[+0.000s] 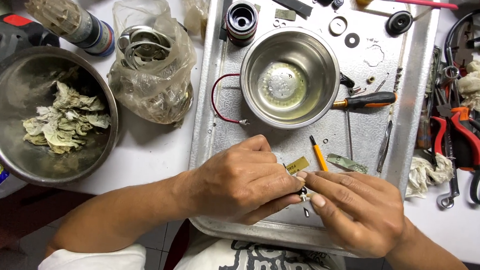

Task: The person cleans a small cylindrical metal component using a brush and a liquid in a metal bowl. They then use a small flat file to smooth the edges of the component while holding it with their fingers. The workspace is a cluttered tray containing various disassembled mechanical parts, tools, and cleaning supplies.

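Steel bowl holds clear liquid; big bowl holds crumpled paper

Two steel bowls, two hands.

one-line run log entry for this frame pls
left hand: pinching small dark part | right hand: fingertips on same part | surface: metal tray | nearby: steel bowl, orange-handled screwdriver

Both forearms enter from 6 o'clock; left hand & right hand curled, fingertips pinched together, touching.
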